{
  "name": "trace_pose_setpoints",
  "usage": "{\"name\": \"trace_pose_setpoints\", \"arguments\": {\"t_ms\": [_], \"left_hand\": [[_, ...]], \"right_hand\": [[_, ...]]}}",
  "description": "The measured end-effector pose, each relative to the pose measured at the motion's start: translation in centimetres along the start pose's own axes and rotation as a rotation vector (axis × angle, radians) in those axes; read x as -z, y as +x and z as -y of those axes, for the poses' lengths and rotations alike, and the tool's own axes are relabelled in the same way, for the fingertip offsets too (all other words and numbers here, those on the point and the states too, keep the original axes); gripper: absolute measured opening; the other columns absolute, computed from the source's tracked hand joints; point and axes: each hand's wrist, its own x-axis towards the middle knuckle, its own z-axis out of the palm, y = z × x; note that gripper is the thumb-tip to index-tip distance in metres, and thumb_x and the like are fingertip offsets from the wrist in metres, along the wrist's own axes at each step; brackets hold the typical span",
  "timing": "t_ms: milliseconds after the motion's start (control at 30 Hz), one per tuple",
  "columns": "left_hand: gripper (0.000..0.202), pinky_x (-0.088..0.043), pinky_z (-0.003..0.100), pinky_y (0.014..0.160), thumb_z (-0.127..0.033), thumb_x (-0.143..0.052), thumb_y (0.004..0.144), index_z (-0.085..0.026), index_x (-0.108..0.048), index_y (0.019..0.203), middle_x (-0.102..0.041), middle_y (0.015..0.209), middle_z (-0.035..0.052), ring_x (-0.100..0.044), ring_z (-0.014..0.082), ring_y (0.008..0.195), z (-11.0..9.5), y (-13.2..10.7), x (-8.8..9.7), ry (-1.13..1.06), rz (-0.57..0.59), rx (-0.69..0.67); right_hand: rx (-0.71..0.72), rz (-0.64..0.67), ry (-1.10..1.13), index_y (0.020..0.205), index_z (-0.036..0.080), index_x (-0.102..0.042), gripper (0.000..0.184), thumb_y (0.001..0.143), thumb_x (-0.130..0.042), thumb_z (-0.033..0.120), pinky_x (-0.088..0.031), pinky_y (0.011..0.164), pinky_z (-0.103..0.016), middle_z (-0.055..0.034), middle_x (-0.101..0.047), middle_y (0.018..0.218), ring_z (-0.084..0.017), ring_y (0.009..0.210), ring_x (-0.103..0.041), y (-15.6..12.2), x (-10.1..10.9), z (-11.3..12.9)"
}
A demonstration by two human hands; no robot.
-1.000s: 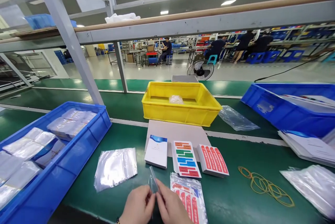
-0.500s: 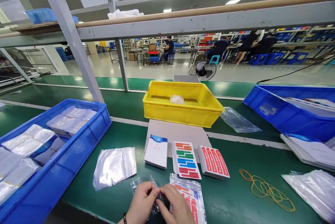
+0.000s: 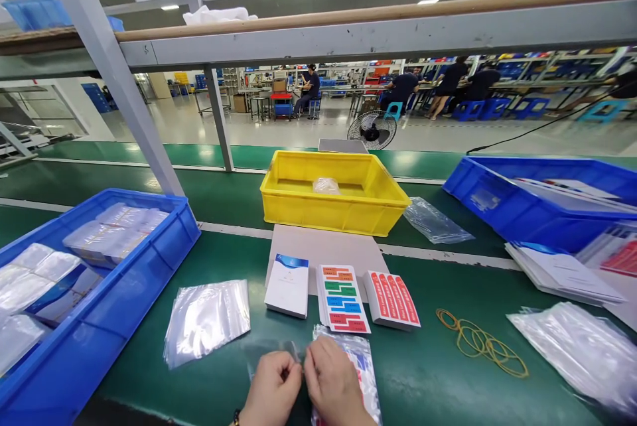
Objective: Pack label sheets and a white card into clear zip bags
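My left hand (image 3: pixel 273 385) is closed, fingertips pinched on a thin clear plastic bag (image 3: pixel 289 348) that is blurred and mostly hidden. My right hand (image 3: pixel 332 379) is closed beside it, its fingertips at the bag's other side. Under my right hand lies a filled clear bag (image 3: pixel 367 373) with printed cards in it. Just beyond stand a stack of white booklets (image 3: pixel 287 286) with blue tops, a stack of colored sticker sheets (image 3: pixel 343 298) and a stack of red-striped sheets (image 3: pixel 393 300). To the left lies a pile of empty clear bags (image 3: pixel 208 320).
A blue bin (image 3: pixel 144 293) of bundled packs stands left, a yellow bin (image 3: pixel 333 207) ahead, and another blue bin (image 3: pixel 547 194) right. Rubber bands (image 3: pixel 480 345) and more plastic bags (image 3: pixel 580 353) lie on the right. A metal shelf frame (image 3: pixel 348 41) crosses above; people sit beyond.
The view has turned slightly right, so things sit further left. My hands have drawn a little apart at the fingertips, and the right one now covers more of the filled bag.
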Motion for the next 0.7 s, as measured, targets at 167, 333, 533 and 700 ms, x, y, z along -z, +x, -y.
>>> {"name": "trace_pose_setpoints", "arguments": {"t_ms": [167, 333, 533, 700], "left_hand": [[0.030, -0.024, 0.025, 0.047, -0.038, -0.041, 0.071, -0.022, -0.033, 0.047, -0.030, 0.046, -0.0064, -0.027, 0.0101, 0.046, 0.1, 0.8, 0.6, -0.079, -0.002, 0.069], [0.029, -0.032, 0.027, 0.051, -0.035, -0.041, 0.078, -0.021, -0.042, 0.053, -0.040, 0.050, -0.0033, -0.038, 0.0132, 0.049, -1.2, 0.8, 3.0, -0.040, -0.049, -0.014], [0.012, -0.036, 0.036, 0.085, -0.014, -0.047, 0.078, -0.019, -0.058, 0.082, -0.062, 0.078, 0.0050, -0.050, 0.0207, 0.087, -2.7, -0.1, 6.7, 0.514, 0.126, -0.692], [0.013, -0.038, 0.029, 0.069, -0.018, -0.049, 0.078, -0.019, -0.055, 0.067, -0.059, 0.071, 0.0038, -0.050, 0.0178, 0.074, -2.4, 0.0, 8.7, 0.635, 0.174, -0.448]], "right_hand": [[0.193, -0.013, 0.029, 0.096, 0.014, -0.055, 0.020, 0.090, -0.037, 0.020, -0.041, 0.060, -0.029, -0.0075, -0.057, 0.077, -0.019, 0.068, -0.053, 0.8, 1.3, -0.1], [0.259, 0.123, 0.128, 0.088, 0.018, -0.055, 0.024, 0.086, -0.032, 0.009, -0.040, 0.051, -0.026, -0.0041, -0.056, 0.066, -0.017, 0.057, -0.051, 0.9, 1.5, -0.1], [0.134, 0.433, 0.416, 0.078, 0.020, -0.054, 0.022, 0.086, -0.035, 0.013, -0.043, 0.056, -0.023, -0.0024, -0.060, 0.069, -0.014, 0.062, -0.056, 2.2, 3.0, -0.4], [0.036, 0.666, 0.381, 0.063, 0.021, -0.051, 0.017, 0.079, -0.055, 0.023, -0.038, 0.049, -0.020, 0.0034, -0.058, 0.061, -0.012, 0.055, -0.053, 3.7, 4.8, 0.0]]}}
